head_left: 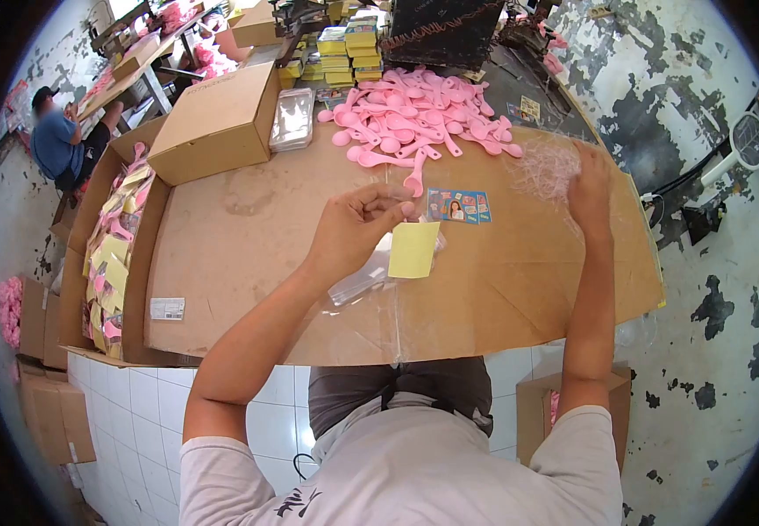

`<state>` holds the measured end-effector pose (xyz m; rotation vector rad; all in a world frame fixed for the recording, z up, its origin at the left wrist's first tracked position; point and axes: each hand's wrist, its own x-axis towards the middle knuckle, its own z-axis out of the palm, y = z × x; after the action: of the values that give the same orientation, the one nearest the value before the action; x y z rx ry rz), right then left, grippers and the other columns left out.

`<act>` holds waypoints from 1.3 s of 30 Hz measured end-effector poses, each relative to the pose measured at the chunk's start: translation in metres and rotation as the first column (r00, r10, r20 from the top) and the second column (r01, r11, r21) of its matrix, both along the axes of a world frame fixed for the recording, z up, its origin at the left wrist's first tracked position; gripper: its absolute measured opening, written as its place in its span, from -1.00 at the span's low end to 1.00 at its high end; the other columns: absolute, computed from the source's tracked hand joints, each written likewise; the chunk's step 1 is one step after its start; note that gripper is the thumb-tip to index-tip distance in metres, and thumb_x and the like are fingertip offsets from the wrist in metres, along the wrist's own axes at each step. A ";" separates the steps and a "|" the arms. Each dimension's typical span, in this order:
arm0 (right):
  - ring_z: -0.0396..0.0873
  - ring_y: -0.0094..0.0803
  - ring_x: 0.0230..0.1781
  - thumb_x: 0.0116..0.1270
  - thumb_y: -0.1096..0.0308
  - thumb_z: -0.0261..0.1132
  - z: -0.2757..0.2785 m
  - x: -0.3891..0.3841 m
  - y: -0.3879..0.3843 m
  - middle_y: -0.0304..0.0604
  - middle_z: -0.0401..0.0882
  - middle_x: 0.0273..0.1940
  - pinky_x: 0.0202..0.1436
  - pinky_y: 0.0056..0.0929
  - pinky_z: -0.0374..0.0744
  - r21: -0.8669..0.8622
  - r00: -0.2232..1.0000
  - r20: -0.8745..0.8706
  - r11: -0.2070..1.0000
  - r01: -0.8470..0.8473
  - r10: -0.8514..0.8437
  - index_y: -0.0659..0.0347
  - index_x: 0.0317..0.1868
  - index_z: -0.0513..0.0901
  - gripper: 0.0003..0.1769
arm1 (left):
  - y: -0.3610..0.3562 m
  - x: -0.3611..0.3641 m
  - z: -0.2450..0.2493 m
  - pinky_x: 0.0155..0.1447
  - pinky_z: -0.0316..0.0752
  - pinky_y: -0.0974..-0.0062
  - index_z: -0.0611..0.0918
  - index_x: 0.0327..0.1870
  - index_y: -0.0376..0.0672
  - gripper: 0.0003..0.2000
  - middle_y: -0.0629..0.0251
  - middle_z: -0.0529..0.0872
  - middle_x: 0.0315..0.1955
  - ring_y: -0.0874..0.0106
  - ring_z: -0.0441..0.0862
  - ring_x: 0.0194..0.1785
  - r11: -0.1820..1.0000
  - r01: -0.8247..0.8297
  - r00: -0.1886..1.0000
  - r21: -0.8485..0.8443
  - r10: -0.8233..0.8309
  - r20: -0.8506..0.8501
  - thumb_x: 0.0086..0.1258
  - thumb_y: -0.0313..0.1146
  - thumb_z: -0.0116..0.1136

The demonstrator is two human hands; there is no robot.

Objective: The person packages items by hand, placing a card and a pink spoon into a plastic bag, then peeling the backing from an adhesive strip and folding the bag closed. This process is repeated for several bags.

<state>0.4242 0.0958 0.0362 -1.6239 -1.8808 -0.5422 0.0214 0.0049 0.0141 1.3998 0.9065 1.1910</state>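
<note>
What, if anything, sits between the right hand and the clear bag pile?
Nothing visible does. The right hand is at the edge of the clear bag pile, touching it; the pink spoons lie beside it.

The one camera rides on the person's head, tipped forward and down, so their own shirt (397, 473) fills the bottom edge and both forearms run up from it to the left hand (353, 223) and right hand (590, 188) near the middle. It sits close over the cardboard worktop (248, 263), which takes up most of the frame, with the heap of pink spoons (414, 114) at its far side. The lens is very wide, bending everything into a dark-rimmed circle that reaches a co-worker (55, 140) well away at the upper left.
</note>
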 end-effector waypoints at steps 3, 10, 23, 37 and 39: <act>0.60 -0.11 0.20 0.40 0.52 0.29 0.006 -0.067 -0.020 0.00 0.65 0.16 0.30 -0.19 0.52 -0.153 0.840 -0.381 0.870 -0.469 0.386 0.23 0.31 0.59 -0.54 | 0.004 0.000 -0.002 -0.01 0.68 0.57 0.70 0.15 -0.34 -0.73 0.20 0.85 -0.18 0.53 0.77 -0.11 1.000 -0.013 1.000 -0.009 0.013 0.007 0.53 -0.41 0.32; 0.65 -0.49 -0.03 0.48 0.41 0.38 -0.005 -0.171 -0.057 -0.21 0.68 -0.09 0.06 -0.44 0.62 -0.220 0.321 -0.857 0.278 -0.935 0.404 0.32 0.24 0.63 -0.62 | 0.007 -0.002 -0.005 0.07 0.68 0.53 0.70 0.15 -0.32 -0.73 0.19 0.84 -0.12 0.53 0.76 -0.07 1.000 -0.020 0.997 0.009 0.020 0.077 0.54 -0.38 0.32; 0.64 -0.60 -0.19 0.50 0.49 0.33 -0.017 -0.162 -0.047 -0.25 0.76 -0.12 -0.06 -0.55 0.63 -0.102 0.197 -0.958 0.393 -0.914 0.210 0.31 0.10 0.73 -0.78 | 0.008 -0.003 -0.011 0.12 0.69 0.47 0.71 0.21 -0.29 -0.73 0.21 0.82 -0.01 0.51 0.76 0.01 0.999 0.013 0.999 -0.030 -0.012 0.046 0.59 -0.42 0.23; 0.67 -0.54 -0.14 0.48 0.51 0.31 -0.020 -0.152 -0.046 -0.21 0.75 -0.14 -0.01 -0.49 0.64 -0.112 0.225 -0.931 0.363 -0.925 0.287 0.38 0.01 0.76 -0.81 | 0.011 -0.007 -0.009 0.10 0.71 0.47 0.73 0.17 -0.32 -0.73 0.17 0.82 -0.03 0.49 0.77 -0.03 0.994 0.063 0.996 -0.093 -0.057 0.066 0.56 -0.39 0.27; 0.67 -0.55 -0.10 0.45 0.54 0.34 -0.026 -0.152 -0.043 -0.20 0.74 -0.12 0.00 -0.48 0.65 -0.070 0.167 -0.943 0.317 -0.946 0.289 0.37 0.07 0.74 -0.77 | 0.011 -0.007 -0.009 0.09 0.71 0.48 0.73 0.18 -0.30 -0.73 0.20 0.83 -0.04 0.50 0.77 -0.04 0.995 0.056 0.998 -0.082 -0.057 -0.017 0.56 -0.40 0.26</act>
<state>0.2718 0.0523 0.0105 -0.7242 -1.7660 1.3478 0.0144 0.0159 0.0050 1.3651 0.9131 1.0880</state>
